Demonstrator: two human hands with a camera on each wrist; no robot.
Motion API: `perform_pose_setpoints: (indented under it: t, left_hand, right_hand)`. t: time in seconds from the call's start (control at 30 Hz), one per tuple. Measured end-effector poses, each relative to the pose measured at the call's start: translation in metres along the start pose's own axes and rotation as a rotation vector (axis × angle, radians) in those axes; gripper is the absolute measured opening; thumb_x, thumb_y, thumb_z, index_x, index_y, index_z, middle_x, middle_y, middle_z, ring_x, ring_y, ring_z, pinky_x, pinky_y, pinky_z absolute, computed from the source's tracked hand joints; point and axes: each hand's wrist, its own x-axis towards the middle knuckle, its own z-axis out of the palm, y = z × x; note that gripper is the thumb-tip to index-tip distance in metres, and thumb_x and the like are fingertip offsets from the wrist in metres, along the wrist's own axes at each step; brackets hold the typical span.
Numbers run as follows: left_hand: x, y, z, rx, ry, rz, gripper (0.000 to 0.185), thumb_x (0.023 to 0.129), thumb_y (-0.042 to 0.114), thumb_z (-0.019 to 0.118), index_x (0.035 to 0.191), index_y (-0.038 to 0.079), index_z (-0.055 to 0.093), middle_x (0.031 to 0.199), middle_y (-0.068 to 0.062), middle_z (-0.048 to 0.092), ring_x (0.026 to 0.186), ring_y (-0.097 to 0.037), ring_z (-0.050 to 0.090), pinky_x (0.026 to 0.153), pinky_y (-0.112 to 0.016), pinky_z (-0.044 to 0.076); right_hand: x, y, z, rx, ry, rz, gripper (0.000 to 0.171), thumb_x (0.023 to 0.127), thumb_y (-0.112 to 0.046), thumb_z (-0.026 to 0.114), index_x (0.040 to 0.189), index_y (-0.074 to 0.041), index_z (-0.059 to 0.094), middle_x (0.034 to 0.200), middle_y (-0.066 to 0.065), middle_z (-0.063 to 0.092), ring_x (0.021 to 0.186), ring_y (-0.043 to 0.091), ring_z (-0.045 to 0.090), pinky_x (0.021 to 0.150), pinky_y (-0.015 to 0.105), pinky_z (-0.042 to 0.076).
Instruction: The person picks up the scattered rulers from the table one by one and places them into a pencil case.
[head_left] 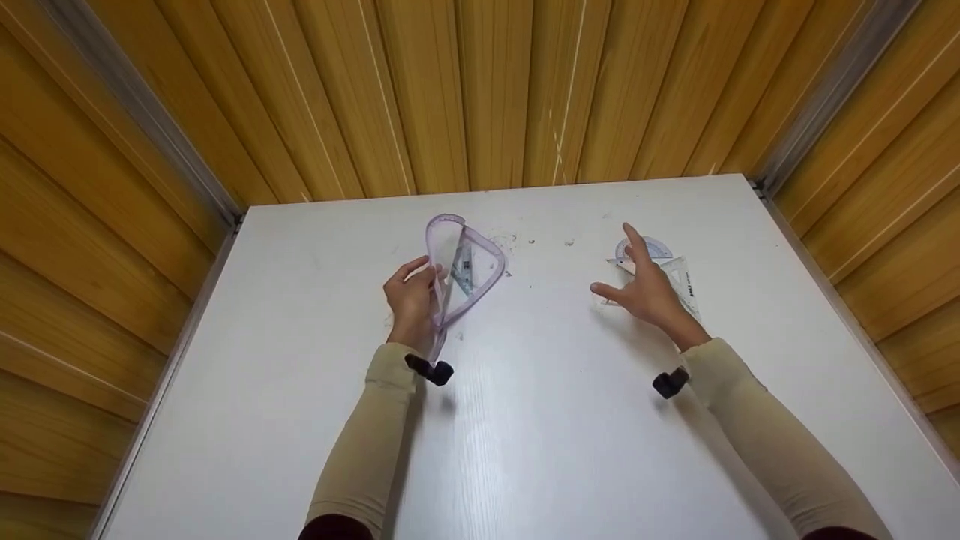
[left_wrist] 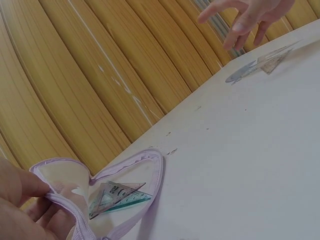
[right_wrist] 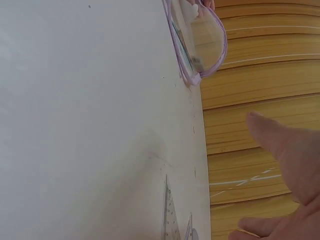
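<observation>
My left hand (head_left: 409,304) pinches the raised edge of a clear zip pouch (head_left: 496,281) with purple trim, folding one side up so the pouch gapes. Inside it, the left wrist view shows overlapping set squares (left_wrist: 120,195), one with a teal edge. To the right, my right hand (head_left: 646,291) hovers over the table, thumb and fingers spread, holding nothing. Partly covered by it in the head view are a bluish half-round protractor (head_left: 658,248) and a clear triangular set square (head_left: 684,279), both lying on the table.
The white table (head_left: 525,420) has small dark specks and scuffs beyond the pouch. Yellow wood-look panels (head_left: 495,97) rise behind the table and along both sides, with grey metal posts at the far corners.
</observation>
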Motion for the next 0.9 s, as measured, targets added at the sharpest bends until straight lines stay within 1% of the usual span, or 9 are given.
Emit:
perform_pose_setpoints:
  t: [0.1, 0.2, 0.37, 0.43, 0.53, 0.77, 0.9]
  left_hand:
    - [0.000, -0.001, 0.000, -0.011, 0.005, -0.011, 0.024, 0.096, 0.008, 0.069, 0.120, 0.008, 0.072, 0.106, -0.014, 0.076, 0.098, -0.026, 0.073, 0.080, -0.033, 0.057]
    - [0.000, -0.001, 0.000, -0.017, 0.005, -0.014, 0.025, 0.096, 0.007, 0.069, 0.121, 0.007, 0.072, 0.106, -0.015, 0.076, 0.098, -0.026, 0.072, 0.081, -0.034, 0.057]
    - [-0.001, 0.000, 0.000, 0.010, 0.006, -0.017, 0.024, 0.096, 0.010, 0.070, 0.120, 0.012, 0.073, 0.110, -0.012, 0.074, 0.101, -0.025, 0.070, 0.085, -0.035, 0.056]
    - [-0.001, 0.001, 0.000, 0.010, 0.005, -0.017, 0.024, 0.095, 0.010, 0.071, 0.119, 0.012, 0.073, 0.111, -0.012, 0.073, 0.102, -0.025, 0.069, 0.086, -0.035, 0.056]
    - [0.000, 0.001, 0.000, -0.002, 0.002, -0.023, 0.024, 0.095, 0.010, 0.071, 0.119, 0.011, 0.073, 0.111, -0.013, 0.074, 0.102, -0.025, 0.070, 0.086, -0.036, 0.056]
    - [0.003, -0.001, 0.001, -0.047, -0.001, -0.007, 0.024, 0.095, 0.004, 0.069, 0.119, 0.006, 0.073, 0.106, -0.017, 0.076, 0.096, -0.028, 0.073, 0.083, -0.037, 0.057]
    - [0.003, -0.002, 0.003, -0.056, 0.017, -0.012, 0.025, 0.095, 0.003, 0.069, 0.119, 0.005, 0.073, 0.105, -0.018, 0.075, 0.095, -0.027, 0.074, 0.080, -0.036, 0.058]
  right_hand:
    - [-0.006, 0.007, -0.003, -0.007, 0.001, 0.013, 0.121, 0.085, -0.042, 0.084, 0.165, -0.033, -0.006, 0.164, 0.026, 0.026, 0.147, 0.050, 0.029, 0.113, 0.066, 0.030]
    - [-0.010, 0.013, -0.005, -0.017, 0.003, 0.023, 0.121, 0.085, -0.042, 0.084, 0.165, -0.032, -0.006, 0.164, 0.026, 0.028, 0.147, 0.051, 0.028, 0.113, 0.066, 0.030]
    - [-0.016, 0.020, -0.010, -0.031, 0.017, 0.052, 0.121, 0.085, -0.040, 0.085, 0.165, -0.033, -0.006, 0.163, 0.026, 0.030, 0.148, 0.051, 0.027, 0.114, 0.067, 0.028]
    - [-0.018, 0.023, -0.011, -0.034, 0.019, 0.059, 0.121, 0.085, -0.039, 0.085, 0.165, -0.032, -0.005, 0.163, 0.026, 0.030, 0.148, 0.050, 0.027, 0.114, 0.067, 0.028]
    - [-0.021, 0.027, -0.013, -0.033, 0.017, 0.063, 0.120, 0.085, -0.036, 0.085, 0.166, -0.027, -0.003, 0.163, 0.026, 0.031, 0.148, 0.049, 0.028, 0.114, 0.066, 0.028]
    - [-0.027, 0.039, -0.017, -0.055, 0.019, 0.084, 0.109, 0.087, -0.040, 0.083, 0.166, -0.015, 0.011, 0.160, 0.024, 0.037, 0.145, 0.047, 0.034, 0.112, 0.063, 0.032]
    - [-0.028, 0.044, -0.018, -0.039, 0.022, 0.112, 0.102, 0.088, -0.036, 0.083, 0.164, -0.013, 0.020, 0.159, 0.023, 0.040, 0.142, 0.046, 0.038, 0.112, 0.061, 0.035]
